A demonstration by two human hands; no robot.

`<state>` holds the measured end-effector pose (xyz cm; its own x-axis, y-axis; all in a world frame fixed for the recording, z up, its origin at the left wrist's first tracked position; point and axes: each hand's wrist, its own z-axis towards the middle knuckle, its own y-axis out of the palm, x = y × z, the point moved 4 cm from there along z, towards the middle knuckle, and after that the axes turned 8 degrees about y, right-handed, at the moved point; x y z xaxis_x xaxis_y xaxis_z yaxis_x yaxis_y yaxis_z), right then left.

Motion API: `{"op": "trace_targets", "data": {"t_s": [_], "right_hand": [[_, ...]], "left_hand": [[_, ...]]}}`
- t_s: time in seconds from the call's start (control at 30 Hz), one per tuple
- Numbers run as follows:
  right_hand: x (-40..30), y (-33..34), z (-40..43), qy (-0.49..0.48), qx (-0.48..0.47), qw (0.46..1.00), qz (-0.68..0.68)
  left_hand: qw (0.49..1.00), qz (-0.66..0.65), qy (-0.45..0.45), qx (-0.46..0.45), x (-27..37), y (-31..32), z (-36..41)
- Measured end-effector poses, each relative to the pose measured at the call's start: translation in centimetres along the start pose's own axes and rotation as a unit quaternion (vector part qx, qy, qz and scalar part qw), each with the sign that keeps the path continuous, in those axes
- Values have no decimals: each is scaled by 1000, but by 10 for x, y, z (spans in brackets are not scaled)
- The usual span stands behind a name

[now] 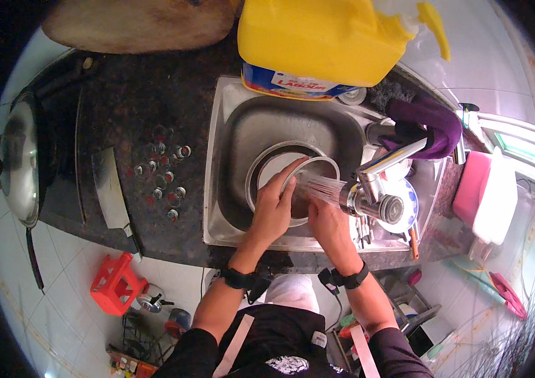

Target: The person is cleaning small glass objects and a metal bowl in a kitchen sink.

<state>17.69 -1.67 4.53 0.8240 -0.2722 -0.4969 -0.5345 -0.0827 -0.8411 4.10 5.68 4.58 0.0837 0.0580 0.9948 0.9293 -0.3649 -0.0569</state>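
Over the stainless steel sink (291,115), my left hand (274,203) grips a round bowl (315,165) by its side, thumb near the rim. The bowl is tilted toward the chrome faucet head (350,198), and a spray of water runs into it. Right below the spray is my right hand (329,219), against the lower side of the bowl. Its fingers are curled and partly hidden, so their hold is unclear. Beneath both hands, a larger metal basin (253,177) rests in the sink with a pale round surface (277,165) inside.
A yellow pump jug (314,42) stands behind the sink. Left of it lie several small glass jars (159,177) and a cleaver (110,189). A lidded pan (21,156) is farther left. A blue-patterned plate (407,201) and a purple cloth (430,125) are at right.
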Motion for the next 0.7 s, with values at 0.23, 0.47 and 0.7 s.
{"op": "trace_targets", "data": {"t_s": [0.23, 0.47, 0.7], "right_hand": [[-10, -1, 18, 11, 111, 989, 99], [-21, -8, 2, 14, -53, 997, 53], [-1, -4, 26, 41, 97, 985, 134]], "left_hand": [[996, -52, -69, 21, -7, 16, -3], [999, -40, -16, 19, -7, -9, 3], [992, -77, -94, 26, -7, 25, -4]]}}
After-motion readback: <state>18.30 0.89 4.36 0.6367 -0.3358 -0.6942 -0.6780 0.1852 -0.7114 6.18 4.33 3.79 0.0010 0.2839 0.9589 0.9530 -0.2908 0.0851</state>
